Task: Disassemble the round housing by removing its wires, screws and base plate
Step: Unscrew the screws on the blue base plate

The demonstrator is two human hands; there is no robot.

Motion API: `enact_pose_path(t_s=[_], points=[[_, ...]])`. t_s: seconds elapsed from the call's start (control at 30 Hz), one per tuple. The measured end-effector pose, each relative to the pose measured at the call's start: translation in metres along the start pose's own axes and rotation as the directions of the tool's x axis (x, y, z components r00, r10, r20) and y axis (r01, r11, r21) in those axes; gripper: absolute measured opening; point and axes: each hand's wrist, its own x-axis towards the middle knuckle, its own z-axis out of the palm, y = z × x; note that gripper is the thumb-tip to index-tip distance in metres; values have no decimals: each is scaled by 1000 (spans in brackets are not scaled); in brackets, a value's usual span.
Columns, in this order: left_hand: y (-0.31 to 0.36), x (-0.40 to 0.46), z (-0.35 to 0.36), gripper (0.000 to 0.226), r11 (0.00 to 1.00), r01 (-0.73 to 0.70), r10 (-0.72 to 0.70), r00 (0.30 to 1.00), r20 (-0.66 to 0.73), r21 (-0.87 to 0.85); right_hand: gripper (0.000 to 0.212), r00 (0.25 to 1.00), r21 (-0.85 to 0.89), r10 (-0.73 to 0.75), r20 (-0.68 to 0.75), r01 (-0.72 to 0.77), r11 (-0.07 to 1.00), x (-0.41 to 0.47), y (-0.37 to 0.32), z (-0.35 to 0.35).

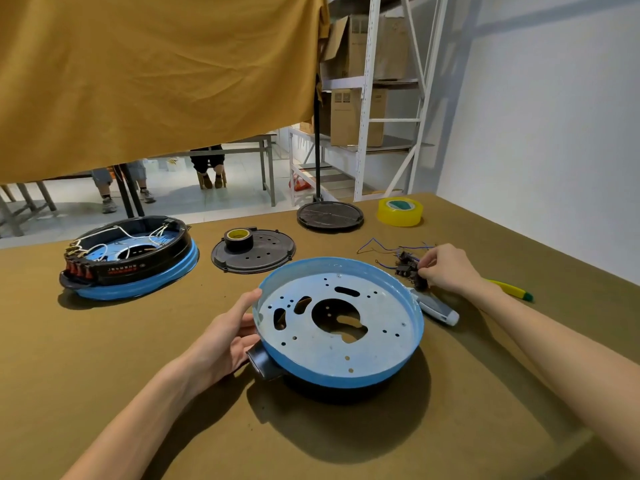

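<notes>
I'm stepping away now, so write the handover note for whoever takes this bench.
Left hand holds the rim of the near blue housing, tilted up. Right hand pinches the switch-and-wire bundle on the table.
Done: near housing shows no wires; two black base plates lie apart; screwdriver lies beside it.
Left: second housing, far left, still wired with its switches.

left hand (225, 336) grips housing (339, 327), right hand (446, 268) pinches switches (407, 266)

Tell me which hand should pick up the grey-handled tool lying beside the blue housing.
Probably the right hand: it is next to the grey-handled tool, at the wired switches. The left hand holds the blue housing at the opposite rim.
</notes>
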Motion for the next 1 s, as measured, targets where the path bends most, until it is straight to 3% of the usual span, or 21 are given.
enact_pose_path(t_s=[0.3, 0.43, 0.47, 0.53, 0.6, 0.67, 0.8, 0.9, 1.0], points=[[3, -3, 2, 58, 998, 32, -33, 999, 0, 59, 16, 999, -42, 2, -32, -4, 999, -14, -12, -15], [10, -5, 6, 60, 992, 65, -62, 998, -28, 105, 12, 947, 137, -319, -36, 321, 937, -58, -66, -10], [14, -6, 7, 62, 991, 81, -78, 996, -33, 104, 16, 905, 180, -425, 14, 416, 891, -74, -84, -6], [21, -8, 10, 64, 989, 97, -93, 995, -38, 112, 44, 801, 224, -567, 189, 527, 820, -106, -117, 4], [28, -11, 15, 63, 985, 96, -90, 995, -48, 140, 79, 709, 113, -596, 376, 604, 789, -128, -139, 14], [33, -14, 18, 63, 980, 93, -82, 994, -70, 174, 94, 673, -22, -561, 481, 649, 760, -138, -152, 17], [45, -19, 23, 66, 986, 106, -102, 994, -31, 126, 76, 664, -78, -539, 519, 665, 743, -135, -162, 5], [51, -20, 16, 57, 996, 74, -76, 997, 28, 58, 61, 668, 38, -538, 514, 610, 792, -122, -161, -13], [46, -18, -1, 37, 996, -38, 32, 996, 80, 77, 62, 718, 141, -525, 456, 524, 840, -113, -154, -28]])
